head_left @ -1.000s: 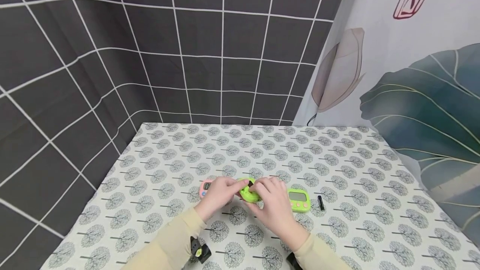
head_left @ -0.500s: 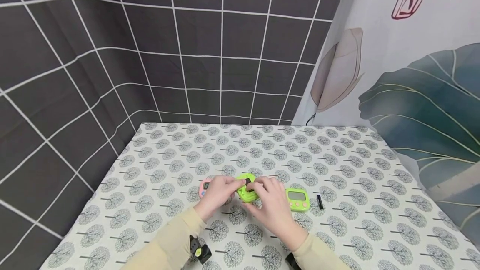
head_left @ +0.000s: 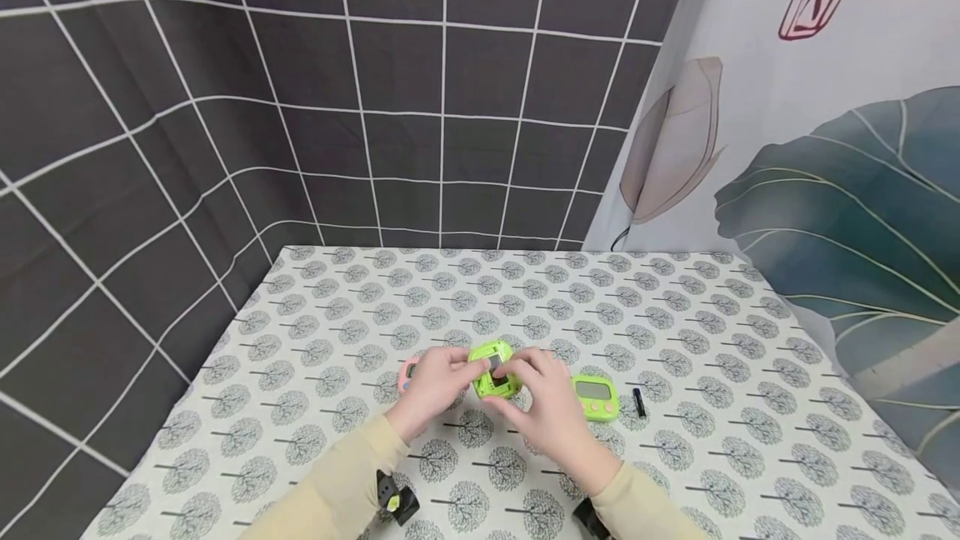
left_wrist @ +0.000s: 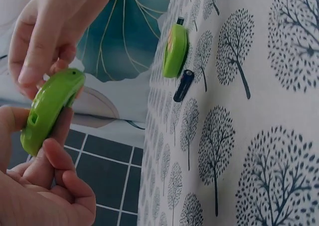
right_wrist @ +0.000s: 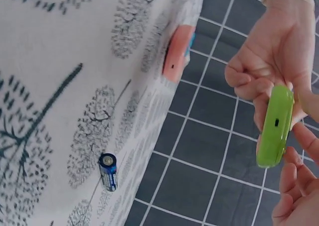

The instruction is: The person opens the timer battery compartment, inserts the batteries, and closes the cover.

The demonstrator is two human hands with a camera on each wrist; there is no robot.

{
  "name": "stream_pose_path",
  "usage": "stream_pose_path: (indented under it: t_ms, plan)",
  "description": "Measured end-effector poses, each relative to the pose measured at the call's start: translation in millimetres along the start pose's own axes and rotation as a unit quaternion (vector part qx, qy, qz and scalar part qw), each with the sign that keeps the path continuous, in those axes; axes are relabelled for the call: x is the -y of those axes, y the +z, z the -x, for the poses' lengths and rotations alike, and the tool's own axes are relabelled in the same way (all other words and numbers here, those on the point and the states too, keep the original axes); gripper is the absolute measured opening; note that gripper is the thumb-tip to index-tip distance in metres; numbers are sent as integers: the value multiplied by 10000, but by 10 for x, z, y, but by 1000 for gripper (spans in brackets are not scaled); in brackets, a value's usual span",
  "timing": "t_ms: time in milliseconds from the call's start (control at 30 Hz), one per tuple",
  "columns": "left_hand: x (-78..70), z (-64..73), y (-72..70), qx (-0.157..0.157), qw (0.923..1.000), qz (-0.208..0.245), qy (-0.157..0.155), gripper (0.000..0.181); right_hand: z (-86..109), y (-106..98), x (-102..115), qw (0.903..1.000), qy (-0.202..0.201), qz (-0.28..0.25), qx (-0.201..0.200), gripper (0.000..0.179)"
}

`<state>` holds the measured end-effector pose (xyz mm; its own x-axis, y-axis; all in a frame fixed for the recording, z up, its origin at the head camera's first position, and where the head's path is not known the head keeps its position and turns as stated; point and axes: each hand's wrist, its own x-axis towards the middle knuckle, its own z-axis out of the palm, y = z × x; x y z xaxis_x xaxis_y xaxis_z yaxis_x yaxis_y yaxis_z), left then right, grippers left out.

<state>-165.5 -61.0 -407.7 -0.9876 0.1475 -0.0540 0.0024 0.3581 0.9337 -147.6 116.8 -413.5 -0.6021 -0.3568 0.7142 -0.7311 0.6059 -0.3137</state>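
Observation:
A bright green digital timer point(head_left: 487, 350) is held up off the table, its back with a dark battery compartment facing the head camera. My left hand point(head_left: 437, 382) grips its left side, thumb on the back and fingers beneath, as the left wrist view shows. From the right, my right hand point(head_left: 551, 398) holds it too, thumb by the lower edge and curled fingertips at the compartment. Whether those fingertips hold anything small is hidden. A dark blue battery point(right_wrist: 108, 172) lies on the tablecloth in the right wrist view, covered by my right hand in the head view.
A second green timer point(head_left: 597, 397) lies screen up to the right of my hands, with another dark battery point(head_left: 639, 402) beyond it. A pink timer point(head_left: 406, 372) lies partly behind my left hand. Tree-patterned cloth point(head_left: 465, 298) covers the table; a dark gridded curtain point(head_left: 480, 148) hangs behind.
The held green timer has turned so that more of its back and compartment faces the head camera. Both hands keep nearly the same place around it.

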Motion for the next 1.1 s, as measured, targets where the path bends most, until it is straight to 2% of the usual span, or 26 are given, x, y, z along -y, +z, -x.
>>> stream_pose_path:
  t_ms: [100,267,433,533,667,767,967,1100]
  plan:
    - [6,16,1,36,10000,32,87,33,-14,-31,-21,9996,234,-151,-7,37]
    - [9,32,-6,241,9989,-45,394,31,-23,-92,-32,9952,884,-415,74,45]
    - [-14,31,-17,517,9969,-96,593,28,-52,-161,-38,9854,1408,-785,552,50]
    - [-25,30,-23,667,9956,-84,648,29,-73,-205,-54,9676,1896,-1315,1024,47]
    - [-27,35,-34,879,9931,-67,770,31,-89,-260,-93,9282,2699,-1972,1634,44]
    - [-20,38,-39,975,9914,-93,868,29,-97,-289,-124,9072,2973,-2212,1992,42]
    - [-12,44,-57,1117,9888,-69,989,26,-103,-318,-152,8814,3080,-2647,2415,34]
    - [-15,51,-71,1171,9880,-152,999,24,-100,-317,-156,8724,3130,-2782,2522,30]
